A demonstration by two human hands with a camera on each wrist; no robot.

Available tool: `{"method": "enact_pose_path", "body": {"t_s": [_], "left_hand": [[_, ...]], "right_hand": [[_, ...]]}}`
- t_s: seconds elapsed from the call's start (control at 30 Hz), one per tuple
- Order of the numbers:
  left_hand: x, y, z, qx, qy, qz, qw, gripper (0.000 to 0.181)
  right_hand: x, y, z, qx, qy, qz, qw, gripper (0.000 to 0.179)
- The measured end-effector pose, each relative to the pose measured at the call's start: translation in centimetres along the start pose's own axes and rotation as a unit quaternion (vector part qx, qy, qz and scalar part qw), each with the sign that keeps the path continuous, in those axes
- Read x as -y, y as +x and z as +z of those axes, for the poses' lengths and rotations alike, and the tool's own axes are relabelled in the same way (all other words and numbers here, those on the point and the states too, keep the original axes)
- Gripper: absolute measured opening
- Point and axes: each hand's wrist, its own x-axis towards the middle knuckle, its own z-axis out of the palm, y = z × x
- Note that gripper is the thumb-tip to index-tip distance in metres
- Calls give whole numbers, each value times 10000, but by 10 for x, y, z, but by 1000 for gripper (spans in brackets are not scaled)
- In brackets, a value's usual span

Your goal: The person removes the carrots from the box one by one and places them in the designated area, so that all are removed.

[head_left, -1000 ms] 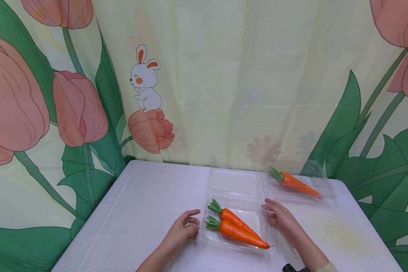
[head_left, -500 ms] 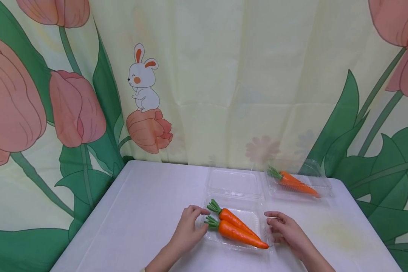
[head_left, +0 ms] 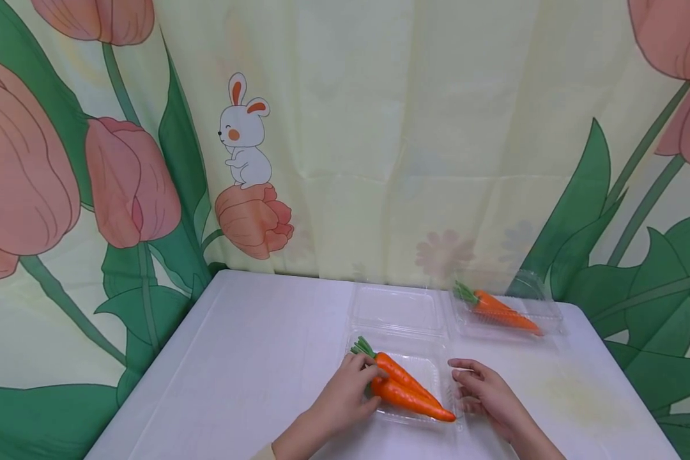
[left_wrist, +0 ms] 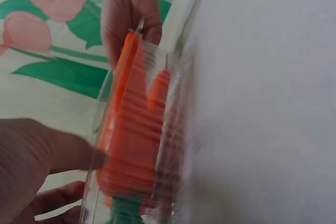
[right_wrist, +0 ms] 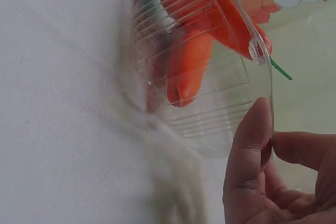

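Observation:
Two carrots (head_left: pixel 405 396) lie side by side in the base of a clear plastic clamshell container (head_left: pixel 430 367), green tops to the left. My left hand (head_left: pixel 347 396) reaches over the container's left side and covers the front carrot's green top. In the left wrist view its thumb (left_wrist: pixel 73 153) comes up to the orange body, blurred there, with the other fingers spread away from it. My right hand (head_left: pixel 489 396) stays at the container's right side; in the right wrist view its thumb and finger (right_wrist: pixel 249 140) pinch the clear rim.
The container's clear lid (head_left: pixel 399 306) lies folded back behind the base. Another clear container (head_left: pixel 526 294) with a carrot (head_left: pixel 506 312) in it stands at the back right. A tulip-patterned curtain (head_left: pixel 351 128) hangs behind the white table (head_left: pixel 253 332).
My left hand has moved right, from the container's left edge to over the front carrot's green top. My right hand has shifted slightly toward me along the right side. The carrots lie as before.

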Motion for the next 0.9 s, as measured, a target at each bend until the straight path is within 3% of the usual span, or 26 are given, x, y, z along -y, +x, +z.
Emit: {"method": "enact_pose_path", "body": {"t_s": [0.13, 0.4, 0.9], "left_hand": [[-4, 0, 4, -177, -43, 11, 9998, 33], [-9, 3, 10, -129, -33, 194, 9997, 35], [-12, 15, 13, 345, 415, 50, 9985, 34]], "right_hand": [[-1, 1, 0, -16, 49, 17, 10000, 48], [-2, 1, 0, -54, 44, 46, 10000, 50], [-4, 1, -1, 16, 157, 58, 9999, 51]]}}
